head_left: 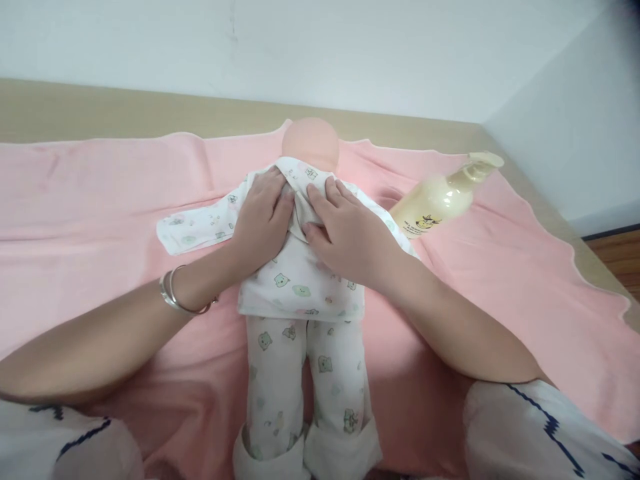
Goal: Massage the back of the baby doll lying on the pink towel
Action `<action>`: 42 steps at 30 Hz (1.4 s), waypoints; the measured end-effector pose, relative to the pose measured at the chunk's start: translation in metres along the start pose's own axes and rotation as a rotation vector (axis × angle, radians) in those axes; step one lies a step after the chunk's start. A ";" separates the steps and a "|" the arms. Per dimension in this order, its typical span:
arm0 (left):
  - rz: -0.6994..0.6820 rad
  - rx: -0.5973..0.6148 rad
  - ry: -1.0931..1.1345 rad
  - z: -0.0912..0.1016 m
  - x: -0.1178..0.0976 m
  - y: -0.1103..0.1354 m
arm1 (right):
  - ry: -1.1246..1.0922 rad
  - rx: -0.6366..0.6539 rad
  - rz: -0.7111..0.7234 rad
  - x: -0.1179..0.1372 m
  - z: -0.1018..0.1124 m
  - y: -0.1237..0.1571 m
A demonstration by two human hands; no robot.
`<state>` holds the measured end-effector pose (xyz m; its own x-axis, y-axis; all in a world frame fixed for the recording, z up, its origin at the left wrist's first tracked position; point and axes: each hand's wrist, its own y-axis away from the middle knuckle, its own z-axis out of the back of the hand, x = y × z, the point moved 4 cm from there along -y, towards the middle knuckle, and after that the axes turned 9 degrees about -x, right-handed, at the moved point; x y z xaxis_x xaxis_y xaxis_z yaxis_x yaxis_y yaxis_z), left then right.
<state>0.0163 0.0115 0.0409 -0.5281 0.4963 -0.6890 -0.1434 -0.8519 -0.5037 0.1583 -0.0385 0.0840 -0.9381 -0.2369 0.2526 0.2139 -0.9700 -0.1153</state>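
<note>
A doll with a smooth, bald pinkish head lies on its back, wearing a white printed shirt and matching trousers with turned-up cuffs. My left hand rests flat on the left side of the shirt's chest, its fingertips by a folded flap near the neck. On the other side, my right hand lies on the cloth with fingers spread, its thumb and index finger beside the flap's wrinkled fold. One sleeve stretches out to the left; the other is partly hidden behind my right hand and forearm.
A pale yellow pump bottle lies tilted to the right of the doll. Beneath everything is a pink cloth with wavy edges, spread over a light wooden table. White walls stand behind the table and at the right.
</note>
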 end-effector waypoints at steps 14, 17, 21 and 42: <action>-0.007 0.018 -0.048 -0.001 0.011 0.003 | -0.038 -0.146 -0.055 -0.027 -0.022 -0.026; 0.003 0.020 -0.048 -0.001 0.011 0.003 | -0.011 -0.124 -0.060 -0.025 -0.021 -0.025; 0.007 0.021 -0.057 -0.001 0.009 0.003 | 0.005 -0.137 -0.041 -0.025 -0.021 -0.025; -0.198 0.100 -0.286 0.008 -0.035 0.019 | -0.015 -0.086 -0.061 -0.034 -0.002 -0.028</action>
<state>0.0256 -0.0236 0.0594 -0.6927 0.5984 -0.4026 -0.3402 -0.7633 -0.5492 0.1834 -0.0036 0.0764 -0.9442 -0.1794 0.2762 0.1321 -0.9745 -0.1813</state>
